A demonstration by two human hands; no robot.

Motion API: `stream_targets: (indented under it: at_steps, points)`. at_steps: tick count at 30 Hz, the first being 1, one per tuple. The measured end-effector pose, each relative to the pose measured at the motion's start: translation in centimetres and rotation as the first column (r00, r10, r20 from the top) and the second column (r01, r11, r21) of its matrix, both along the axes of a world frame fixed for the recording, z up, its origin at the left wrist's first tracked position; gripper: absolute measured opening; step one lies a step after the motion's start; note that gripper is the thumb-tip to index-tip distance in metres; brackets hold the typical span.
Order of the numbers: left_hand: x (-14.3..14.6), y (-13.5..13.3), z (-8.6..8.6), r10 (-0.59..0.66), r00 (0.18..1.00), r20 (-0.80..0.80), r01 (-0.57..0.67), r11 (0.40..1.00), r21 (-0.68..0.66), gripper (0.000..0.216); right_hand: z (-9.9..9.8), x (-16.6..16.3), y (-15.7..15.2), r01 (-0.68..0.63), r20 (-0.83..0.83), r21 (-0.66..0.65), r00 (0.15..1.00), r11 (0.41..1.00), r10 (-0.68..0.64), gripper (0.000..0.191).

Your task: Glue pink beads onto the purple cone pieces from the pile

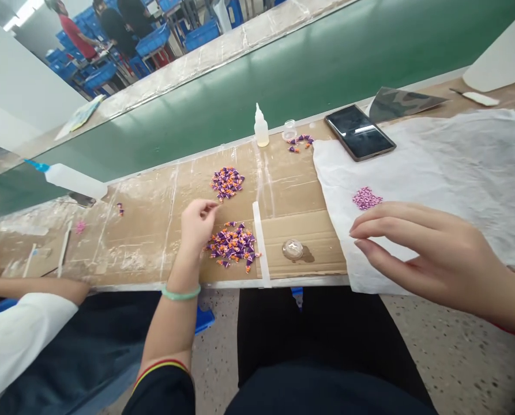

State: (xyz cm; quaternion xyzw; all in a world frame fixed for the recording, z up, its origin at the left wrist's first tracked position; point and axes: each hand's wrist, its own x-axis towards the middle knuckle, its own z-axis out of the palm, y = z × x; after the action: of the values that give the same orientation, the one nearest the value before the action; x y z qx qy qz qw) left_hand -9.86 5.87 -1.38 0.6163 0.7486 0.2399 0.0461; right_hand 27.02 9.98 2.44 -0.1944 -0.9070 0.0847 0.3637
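Observation:
My left hand [198, 223] hovers over the cardboard-covered bench [149, 230], fingers pinched together at the tips just left of a near pile of small purple and orange pieces [235, 244]; whether a piece is in the pinch is too small to see. A second pile of the same pieces [226, 182] lies farther back. My right hand [430, 253] is raised over the edge of a white cloth [447, 173], fingers stretched out and holding nothing. A small heap of pink pieces [367, 197] sits on the cloth beyond it.
A small glue bottle [261, 127], a clear cup [289, 130] and a few loose pieces [300, 142] stand at the bench's back edge. A phone [359, 132] lies on the cloth. A clear round lid [292, 249] rests near the front. Another person's sleeve [19, 334] is at left. A green conveyor [283, 75] runs behind.

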Motion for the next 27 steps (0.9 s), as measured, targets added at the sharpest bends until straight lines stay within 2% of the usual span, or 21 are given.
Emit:
stream_targets:
  at_steps: [3, 6, 9, 12, 14, 16, 18, 19, 22, 25, 27]
  points:
    - [-2.0, 3.2, 0.1, -0.087, 0.992, -0.087, 0.084, 0.996, -0.035, 0.026, -0.3, 0.8, 0.2, 0.05, 0.016, -0.021, 0.999, 0.999, -0.05, 0.022]
    - [-3.1, 4.8, 0.4, -0.199, 0.967, -0.161, 0.183, 0.977, -0.108, 0.02, -0.6, 2.1, 0.4, 0.105, 0.015, -0.037, 0.994, 0.994, -0.105, 0.02]
    - [-3.7, 5.1, 0.7, -0.271, 0.938, -0.215, 0.234, 0.955, -0.182, 0.016, -1.0, 4.0, 0.5, 0.212, 0.018, -0.004, 0.977, 0.977, -0.212, 0.019]
    - [-3.8, 4.7, 0.8, -0.316, 0.919, -0.236, 0.259, 0.935, -0.241, 0.018, -1.6, 5.9, 0.6, 0.364, 0.051, 0.036, 0.93, 0.931, -0.365, 0.017]
    - [-3.6, 4.4, 1.0, -0.335, 0.912, -0.235, 0.279, 0.929, -0.244, 0.022, -1.9, 7.0, 0.6, 0.424, 0.058, 0.005, 0.904, 0.906, -0.424, 0.014]
    - [-3.3, 4.0, 1.3, -0.341, 0.914, -0.221, 0.305, 0.935, -0.181, 0.029, -2.0, 7.7, 0.7, 0.439, 0.045, -0.076, 0.898, 0.895, -0.437, 0.011]
    - [-2.7, 3.5, 1.8, -0.306, 0.939, -0.159, 0.302, 0.952, -0.047, 0.027, -2.1, 8.0, 1.0, 0.483, 0.013, -0.164, 0.873, 0.86, -0.488, 0.009]
    - [-2.4, 3.2, 2.1, -0.308, 0.942, -0.133, 0.307, 0.951, -0.03, 0.024, -2.2, 8.0, 1.2, 0.507, 0.024, -0.201, 0.858, 0.838, -0.513, 0.01]
    - [-0.8, 2.0, 3.2, -0.277, 0.961, -0.018, 0.273, 0.955, -0.114, 0.02, -2.4, 7.9, 2.3, 0.525, 0.088, -0.284, 0.848, 0.802, -0.523, 0.011]
    - [1.2, 0.2, 4.0, -0.222, 0.97, 0.1, 0.228, 0.972, -0.058, 0.02, -2.9, 7.4, 3.7, 0.474, 0.163, -0.386, 0.879, 0.791, -0.448, 0.012]
    - [2.6, -1.1, 4.3, -0.112, 0.971, 0.21, 0.122, 0.992, -0.04, 0.018, -3.5, 6.9, 4.7, 0.449, 0.232, -0.434, 0.893, 0.781, -0.385, 0.012]
